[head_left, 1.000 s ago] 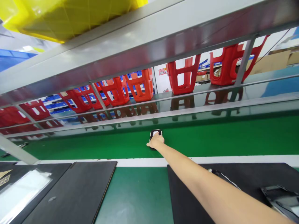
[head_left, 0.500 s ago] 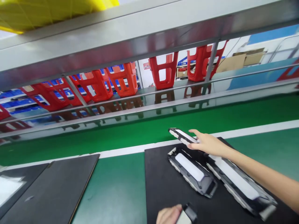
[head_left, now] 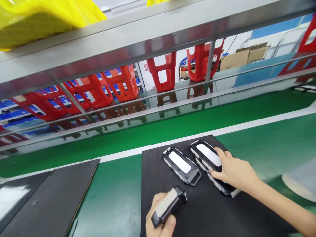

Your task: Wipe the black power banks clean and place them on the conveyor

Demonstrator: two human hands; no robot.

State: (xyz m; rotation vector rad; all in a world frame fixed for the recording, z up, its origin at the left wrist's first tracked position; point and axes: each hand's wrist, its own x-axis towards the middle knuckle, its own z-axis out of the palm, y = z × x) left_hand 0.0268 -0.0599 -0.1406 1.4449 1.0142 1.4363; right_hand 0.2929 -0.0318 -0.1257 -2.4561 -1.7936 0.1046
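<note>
My left hand (head_left: 158, 217) is closed around a black and light-grey device (head_left: 169, 204), tilted above the black mat (head_left: 204, 210). My right hand (head_left: 232, 168) grips a black case with a white panel (head_left: 208, 154) between thumb and fingers. That case overlaps another black case (head_left: 218, 184), whose lower end shows beneath it and my hand. Between my hands, a third black case with a white panel (head_left: 182, 166) lies flat on the mat, touched by neither hand.
Dark boards (head_left: 59, 197) lie on the green table (head_left: 111, 197) at left. A green strip (head_left: 123, 140) runs behind a white edge. Red stools (head_left: 164, 72) stand beyond a metal shelf beam (head_left: 138, 42) carrying a yellow bin (head_left: 49, 23).
My right hand has brought its case down and back over the case on the mat. My left hand has risen into fuller view with its device. The camera view has shifted.
</note>
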